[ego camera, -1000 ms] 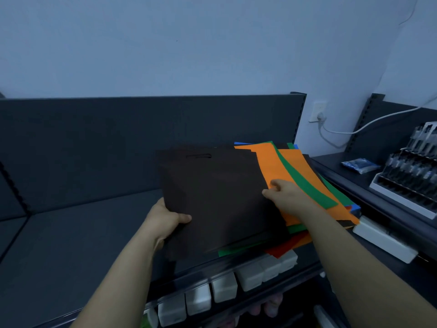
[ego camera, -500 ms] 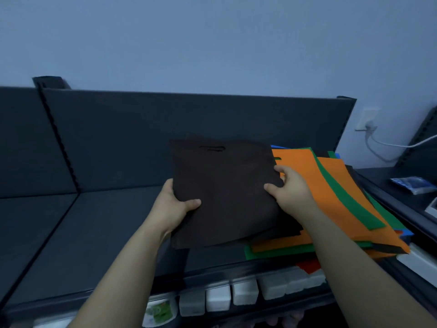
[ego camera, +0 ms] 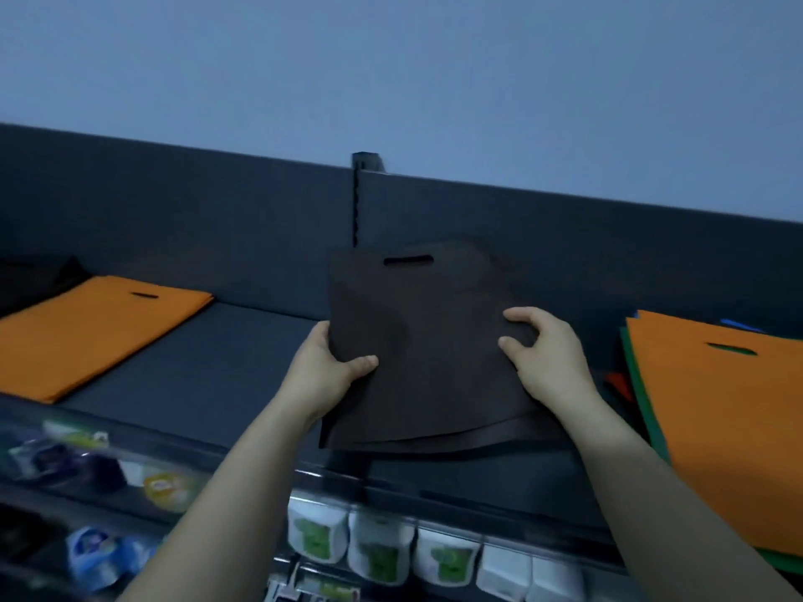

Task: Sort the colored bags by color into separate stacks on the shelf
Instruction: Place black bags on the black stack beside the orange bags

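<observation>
Both of my hands hold a small bundle of dark brown bags [ego camera: 428,336] above the dark shelf [ego camera: 226,384], handle slot at the top. My left hand [ego camera: 326,367] grips the bundle's left edge, thumb on top. My right hand [ego camera: 547,358] grips its right side with fingers curled over it. An orange bag stack [ego camera: 91,332] lies on the shelf at the left, with something dark [ego camera: 39,275] behind it. The mixed pile [ego camera: 721,419], orange on top with green, red and blue edges showing, lies at the right.
A black upright post [ego camera: 356,202] splits the shelf's back panel behind the brown bags. Below the shelf's front edge hang white packets with green prints [ego camera: 378,553] and other small packaged goods [ego camera: 100,553] at the lower left.
The brown bags, held in both hands, have come off the mixed pile and shifted left along the shelf. My view has swung left, bringing the left orange stack into sight.
</observation>
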`<act>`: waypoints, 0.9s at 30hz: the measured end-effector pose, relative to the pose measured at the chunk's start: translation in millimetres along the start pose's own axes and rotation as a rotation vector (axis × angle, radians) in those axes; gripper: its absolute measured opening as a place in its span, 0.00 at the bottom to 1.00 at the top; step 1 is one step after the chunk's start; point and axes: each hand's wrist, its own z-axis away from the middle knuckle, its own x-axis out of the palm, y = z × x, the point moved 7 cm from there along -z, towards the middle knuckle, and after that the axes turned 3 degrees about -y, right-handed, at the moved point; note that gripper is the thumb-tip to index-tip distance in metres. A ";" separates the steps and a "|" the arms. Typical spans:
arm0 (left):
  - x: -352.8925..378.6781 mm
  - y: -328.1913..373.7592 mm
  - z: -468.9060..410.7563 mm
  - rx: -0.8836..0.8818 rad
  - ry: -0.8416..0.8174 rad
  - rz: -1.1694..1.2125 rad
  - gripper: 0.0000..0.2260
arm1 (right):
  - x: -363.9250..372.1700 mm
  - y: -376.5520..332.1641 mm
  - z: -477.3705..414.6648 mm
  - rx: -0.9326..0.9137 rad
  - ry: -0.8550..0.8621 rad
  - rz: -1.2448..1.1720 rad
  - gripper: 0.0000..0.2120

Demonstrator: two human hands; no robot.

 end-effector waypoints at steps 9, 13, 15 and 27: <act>-203.4 -19.9 20.0 -0.105 0.145 -0.152 0.14 | 153.4 -145.3 6.6 -0.123 -0.125 -0.082 0.17; -296.7 -26.0 30.8 -0.127 0.246 -0.274 0.14 | 222.1 -205.7 17.3 -0.150 -0.170 -0.108 0.16; -339.9 -29.3 35.6 -0.130 0.284 -0.321 0.17 | 254.2 -233.3 24.6 -0.158 -0.190 -0.123 0.16; -531.8 -58.6 25.2 -0.157 0.512 -0.427 0.20 | 415.4 -363.4 29.7 -0.245 -0.303 -0.135 0.17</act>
